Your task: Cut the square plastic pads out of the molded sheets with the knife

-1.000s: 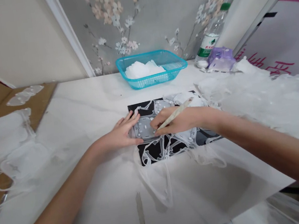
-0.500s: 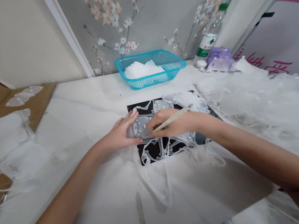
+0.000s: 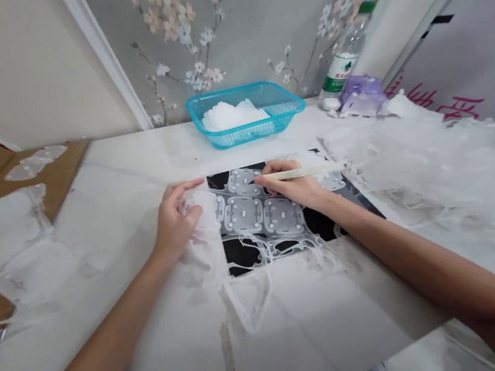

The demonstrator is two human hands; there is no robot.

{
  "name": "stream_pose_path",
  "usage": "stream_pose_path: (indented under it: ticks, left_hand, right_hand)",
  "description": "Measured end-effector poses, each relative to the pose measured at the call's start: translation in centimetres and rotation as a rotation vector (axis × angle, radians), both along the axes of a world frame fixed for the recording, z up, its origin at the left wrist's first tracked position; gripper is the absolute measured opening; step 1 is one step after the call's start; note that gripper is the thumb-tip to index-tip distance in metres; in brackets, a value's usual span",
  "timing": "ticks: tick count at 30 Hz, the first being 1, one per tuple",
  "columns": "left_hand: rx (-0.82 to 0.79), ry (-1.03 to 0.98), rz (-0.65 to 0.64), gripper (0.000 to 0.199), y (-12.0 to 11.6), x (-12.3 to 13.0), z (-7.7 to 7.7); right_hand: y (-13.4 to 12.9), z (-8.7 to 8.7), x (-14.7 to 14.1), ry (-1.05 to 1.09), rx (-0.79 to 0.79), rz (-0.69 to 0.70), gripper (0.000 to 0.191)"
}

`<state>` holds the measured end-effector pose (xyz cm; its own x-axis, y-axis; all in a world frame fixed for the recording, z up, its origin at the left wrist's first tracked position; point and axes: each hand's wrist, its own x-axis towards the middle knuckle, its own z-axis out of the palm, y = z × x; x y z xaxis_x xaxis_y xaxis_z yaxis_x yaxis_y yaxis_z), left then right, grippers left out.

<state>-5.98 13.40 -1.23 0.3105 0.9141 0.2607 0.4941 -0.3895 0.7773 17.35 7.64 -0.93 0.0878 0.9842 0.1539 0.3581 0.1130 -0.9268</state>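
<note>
A black sheet lies on the white table, bearing clear moulded plastic pieces joined by thin strips. My right hand is closed on a pale pen-like stick, its tip close to a piece in the sheet's upper row. My left hand is at the sheet's left edge, fingers bent round a frosty translucent sheet. Loose clear strips hang over the sheet's front edge onto the table.
A blue basket with white pieces stands at the back. Right of it are a bottle, a purple packet and a large heap of clear plastic. More pieces lie on cardboard at the left.
My left hand has moved left off the black sheet and now grips the frosty sheet. My right hand has gone up and slightly right, with the stick now nearly level.
</note>
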Motion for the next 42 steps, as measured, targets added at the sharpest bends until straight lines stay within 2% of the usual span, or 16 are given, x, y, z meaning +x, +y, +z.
stream_pose_path:
  ticks: [2,3,4,5,8,9,11,24,27,33,42]
  left_hand:
    - [0.204,0.104,0.201,0.039,-0.5,0.3,0.2]
    - [0.295,0.162,0.253,0.038,-0.8,0.4,0.2]
    - [0.367,0.230,0.232,0.038,-1.0,0.7,0.3]
    - [0.415,0.307,0.135,0.038,-1.2,0.9,0.2]
    - [0.407,0.548,-0.402,0.039,-1.5,1.6,-0.1]
    - [0.379,0.598,-0.537,0.040,-1.4,1.8,-0.2]
    - [0.335,0.654,-0.650,0.044,-1.2,2.0,-0.5]
    - [0.365,0.753,-0.583,0.044,-1.1,2.0,-1.0]
    - [0.356,0.764,-0.581,0.045,-1.0,2.0,-0.9]
    - [0.338,0.780,-0.597,0.045,-1.1,1.9,-0.5]
    - [0.283,0.739,-0.599,0.045,-1.3,1.9,-0.3]
  right_hand:
    - [0.2,-0.9,0.4,0.082,-0.016,-0.017,0.027]
    - [0.4,-1.2,0.5,0.116,-0.022,-0.014,0.026]
    - [0.5,-1.4,0.5,0.136,-0.027,-0.006,0.026]
    - [0.6,-1.6,0.6,0.139,-0.029,0.003,0.026]
    - [0.7,-1.8,0.5,0.076,-0.003,0.005,0.026]
    - [0.7,-1.8,0.4,0.052,0.013,0.000,0.025]
    - [0.8,-1.8,0.3,0.020,0.038,-0.005,0.022]
    - [2.1,-2.0,-0.9,-0.065,0.123,0.115,0.015]
    - [2.5,-1.1,-1.0,-0.132,0.168,0.187,0.014]
    - [2.9,1.5,-0.1,-0.443,0.161,0.383,0.012]
    - [1.2,2.4,2.5,-0.506,0.041,0.390,0.011]
